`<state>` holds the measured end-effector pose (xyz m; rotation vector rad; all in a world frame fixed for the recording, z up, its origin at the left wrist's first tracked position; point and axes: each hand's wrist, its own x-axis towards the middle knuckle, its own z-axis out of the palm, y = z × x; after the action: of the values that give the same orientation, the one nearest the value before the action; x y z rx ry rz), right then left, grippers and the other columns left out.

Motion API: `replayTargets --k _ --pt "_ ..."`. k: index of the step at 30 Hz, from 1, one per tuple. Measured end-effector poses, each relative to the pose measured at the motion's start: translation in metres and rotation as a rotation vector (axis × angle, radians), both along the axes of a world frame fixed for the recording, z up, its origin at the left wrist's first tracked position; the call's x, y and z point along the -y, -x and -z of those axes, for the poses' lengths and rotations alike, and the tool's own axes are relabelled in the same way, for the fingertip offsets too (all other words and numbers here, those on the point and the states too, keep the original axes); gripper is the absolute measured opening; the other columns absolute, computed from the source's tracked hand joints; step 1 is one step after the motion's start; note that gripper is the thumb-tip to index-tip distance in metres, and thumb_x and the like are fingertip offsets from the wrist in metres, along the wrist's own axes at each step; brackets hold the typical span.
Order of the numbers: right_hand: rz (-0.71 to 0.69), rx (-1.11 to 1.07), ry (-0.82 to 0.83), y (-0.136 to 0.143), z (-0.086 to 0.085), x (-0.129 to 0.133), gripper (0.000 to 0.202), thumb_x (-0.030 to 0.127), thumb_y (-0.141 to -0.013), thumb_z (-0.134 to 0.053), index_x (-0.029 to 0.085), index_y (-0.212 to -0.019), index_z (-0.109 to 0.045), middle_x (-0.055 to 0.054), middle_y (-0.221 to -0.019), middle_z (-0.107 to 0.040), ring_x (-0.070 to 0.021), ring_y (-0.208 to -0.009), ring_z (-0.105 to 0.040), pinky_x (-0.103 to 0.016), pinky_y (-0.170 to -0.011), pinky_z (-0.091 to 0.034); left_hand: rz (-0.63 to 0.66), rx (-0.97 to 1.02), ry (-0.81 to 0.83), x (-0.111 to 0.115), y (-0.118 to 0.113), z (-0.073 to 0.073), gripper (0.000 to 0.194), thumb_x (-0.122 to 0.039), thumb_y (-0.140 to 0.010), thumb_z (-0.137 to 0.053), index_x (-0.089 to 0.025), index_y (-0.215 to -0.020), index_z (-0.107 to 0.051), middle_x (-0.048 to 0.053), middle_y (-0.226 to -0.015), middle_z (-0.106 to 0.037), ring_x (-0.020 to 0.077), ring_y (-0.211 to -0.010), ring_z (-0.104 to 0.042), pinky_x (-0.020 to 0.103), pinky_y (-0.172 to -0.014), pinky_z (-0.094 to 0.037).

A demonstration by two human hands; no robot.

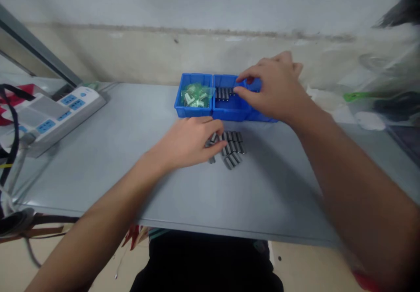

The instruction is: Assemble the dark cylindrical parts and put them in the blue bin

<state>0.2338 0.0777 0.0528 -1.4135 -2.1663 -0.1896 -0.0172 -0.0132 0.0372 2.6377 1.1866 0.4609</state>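
Observation:
My left hand (pixel 197 141) rests low over the table beside a group of short grey metal cylinders (pixel 233 145). Its thumb and index finger are apart, with a few cylinders visible between and under them. Above the middle blue bin (pixel 231 115) is my right hand (pixel 272 84), palm down, its thumb and fingers spread with nothing visible between them. The thumb tip is close to the end of a row of dark cylinders (pixel 222 94) lying side by side in that bin. My right hand hides part of this bin and of another blue bin (pixel 260 116) to its right.
A left-hand blue bin (pixel 177 106) holds a greenish clear plastic bag (pixel 197 91) with light metal pieces. A white power strip (pixel 67 110) with cables lies at the left of the grey table (pixel 131 108). Clear plastic and a green strip (pixel 357 96) are at the right. A wall stands behind.

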Motion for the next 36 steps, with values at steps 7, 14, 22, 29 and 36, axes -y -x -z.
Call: replayTargets --k 7,14,22,29,36 --pt "-0.234 -0.169 0.073 0.0 0.022 0.074 0.016 0.032 -0.102 -0.068 0.024 -0.098 -0.082 -0.005 -0.086 -0.078 -0.0219 -0.075 -0.068 -0.04 -0.077 -0.048 -0.02 -0.104 0.137 0.001 -0.001 0.0 0.029 -0.053 -0.096 -0.075 -0.025 -0.094 -0.073 0.001 -0.083 -0.077 0.0198 -0.071 -0.066 0.033 -0.062 -0.037" --pt "-0.301 -0.123 0.009 0.012 0.023 0.089 0.023 0.03 -0.104 -0.06 0.022 -0.098 -0.081 -0.004 -0.084 -0.077 -0.0201 -0.077 -0.066 -0.037 -0.077 -0.047 0.064 -0.082 0.207 -0.005 0.001 0.007 0.023 -0.047 -0.09 -0.074 -0.025 -0.091 -0.069 -0.001 -0.073 -0.071 0.0184 -0.065 -0.063 0.034 -0.064 -0.04" --pt "-0.355 -0.098 0.033 0.015 0.024 0.096 0.025 0.032 -0.107 -0.057 0.023 -0.099 -0.079 -0.004 -0.085 -0.076 -0.0193 -0.077 -0.063 -0.036 -0.075 -0.045 0.011 -0.085 0.22 -0.005 0.002 0.004 0.024 -0.045 -0.086 -0.077 -0.026 -0.093 -0.066 -0.003 -0.069 -0.068 0.0192 -0.062 -0.062 0.033 -0.065 -0.04" --pt "-0.363 -0.091 0.036 0.015 0.028 0.095 0.024 0.031 -0.107 -0.058 0.023 -0.101 -0.08 -0.004 -0.084 -0.077 -0.0189 -0.076 -0.064 -0.036 -0.072 -0.045 0.08 -0.021 0.237 -0.001 0.003 0.006 0.028 -0.049 -0.086 -0.084 -0.028 -0.087 -0.065 -0.005 -0.064 -0.069 0.0195 -0.06 -0.066 0.034 -0.063 -0.046" --pt "-0.427 -0.12 -0.004 0.018 0.033 0.097 0.024 0.025 -0.106 -0.059 0.019 -0.1 -0.082 -0.003 -0.085 -0.078 -0.0169 -0.076 -0.065 -0.033 -0.071 -0.044 0.13 -0.051 0.244 0.002 -0.001 0.004 0.011 -0.02 -0.078 -0.065 -0.025 -0.077 -0.055 -0.006 -0.063 -0.065 0.0148 -0.053 -0.058 0.032 -0.062 -0.042"
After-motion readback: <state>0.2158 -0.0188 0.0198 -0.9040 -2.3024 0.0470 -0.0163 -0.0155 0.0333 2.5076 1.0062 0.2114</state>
